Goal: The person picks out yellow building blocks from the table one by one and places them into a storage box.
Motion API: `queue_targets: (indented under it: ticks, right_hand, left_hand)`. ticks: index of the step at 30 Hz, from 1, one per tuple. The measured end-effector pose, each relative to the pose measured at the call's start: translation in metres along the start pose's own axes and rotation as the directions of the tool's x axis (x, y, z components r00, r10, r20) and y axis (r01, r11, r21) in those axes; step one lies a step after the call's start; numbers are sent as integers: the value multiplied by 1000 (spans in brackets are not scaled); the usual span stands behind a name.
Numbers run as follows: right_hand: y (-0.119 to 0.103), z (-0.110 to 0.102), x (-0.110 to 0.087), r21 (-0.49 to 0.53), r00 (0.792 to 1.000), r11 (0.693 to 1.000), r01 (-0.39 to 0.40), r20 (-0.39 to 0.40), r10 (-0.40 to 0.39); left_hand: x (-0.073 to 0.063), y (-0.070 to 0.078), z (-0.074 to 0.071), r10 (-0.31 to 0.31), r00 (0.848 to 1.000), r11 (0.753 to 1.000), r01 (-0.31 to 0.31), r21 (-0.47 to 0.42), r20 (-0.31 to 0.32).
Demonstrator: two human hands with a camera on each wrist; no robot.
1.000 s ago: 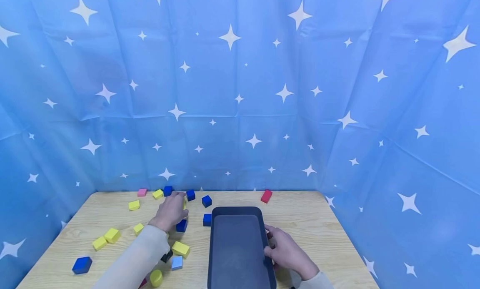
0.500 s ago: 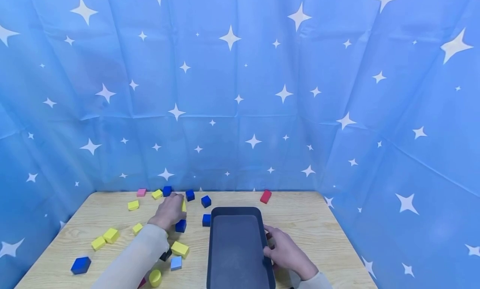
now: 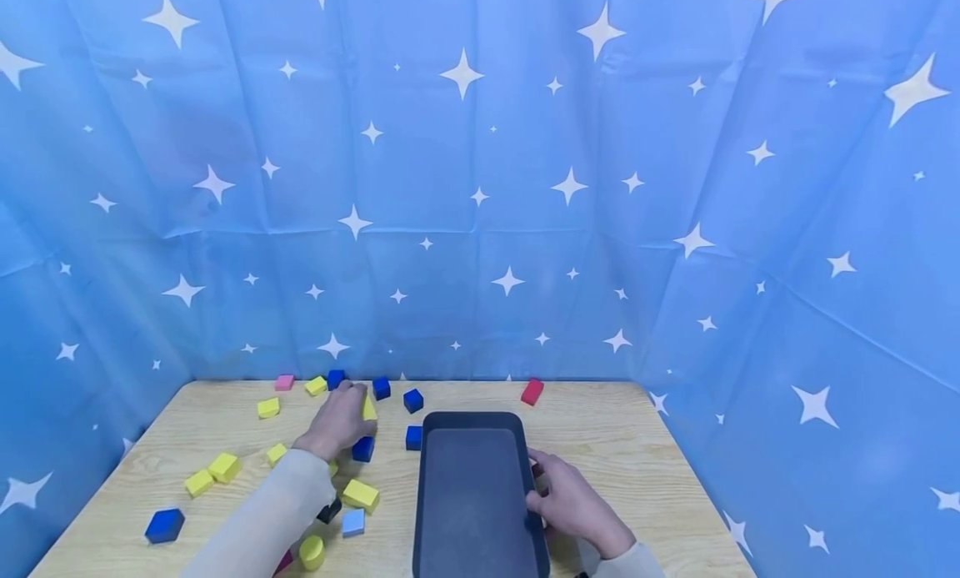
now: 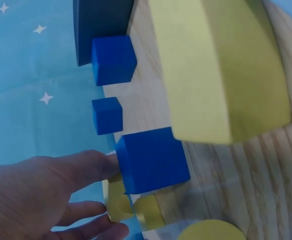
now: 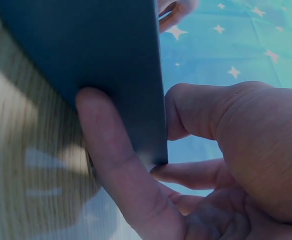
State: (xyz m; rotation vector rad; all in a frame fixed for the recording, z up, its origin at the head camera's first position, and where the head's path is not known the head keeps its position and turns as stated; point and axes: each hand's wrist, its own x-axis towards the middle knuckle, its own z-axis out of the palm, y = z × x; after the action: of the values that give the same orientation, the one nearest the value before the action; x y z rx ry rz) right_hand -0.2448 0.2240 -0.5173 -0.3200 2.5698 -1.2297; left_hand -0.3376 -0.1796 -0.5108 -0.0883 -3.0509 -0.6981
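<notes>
My left hand (image 3: 339, 421) reaches over the far left of the table, thumb and fingers around a yellow block (image 3: 369, 408). In the left wrist view that yellow block (image 4: 117, 202) shows between thumb and fingertips, partly covered by a blue block (image 4: 153, 160) nearer the camera. The same blue block (image 3: 363, 449) lies just below the thumb in the head view. My right hand (image 3: 573, 503) grips the right side of a dark rectangular tray (image 3: 531, 478), thumb at the rim and fingers along the outer wall. Nothing lies on the visible tray floor.
Several yellow blocks (image 3: 224, 469) and blue blocks (image 3: 413, 400) are scattered on the left of the wooden table (image 3: 637, 444). A pink block (image 3: 284, 383), a light blue block (image 3: 353, 523) and a yellow cylinder (image 3: 312, 553) lie there too. One red block (image 3: 532, 392) sits behind the tray.
My left hand has drawn back very slightly leftward, so more of the yellow block shows. The right hand and tray stay in place.
</notes>
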Motion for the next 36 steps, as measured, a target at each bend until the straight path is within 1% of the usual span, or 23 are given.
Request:
queue_targets:
  ticks: [6,9,14,21,24,30,36]
  right_hand:
    - [-3,0,-1,9,1000,1000,-23,5,23]
    - [-4,0,0,23,1000,999,-24,10,24]
    - [-6,0,1,25,1000,999,-23,11,23]
    - [-8,2,-2,19,1000,999,-30,3,30]
    - [-5,2,-3,16,1000,999,-29,4,29]
    - [-2,3,-2,15,1000,1000,-22,8,22]
    - [-2,2,1,21,1000,1000,-21,16,21]
  left_hand:
    - [-4,3,-2,29,999,1000,-29,-2,-24]
    - [-9,5,-6,43,998,999,-43,-2,-39]
    - [-20,9,-11,56,997,998,-57,-29,-56]
    - [-39,20,-18,96,993,993,-100,-58,-62]
    - [-44,24,-18,116,991,990,-121,-73,-71]
    - [-57,34,-15,160,984,977,-170,-131,-81]
    - [-73,51,-7,187,977,968,-201,-152,-100]
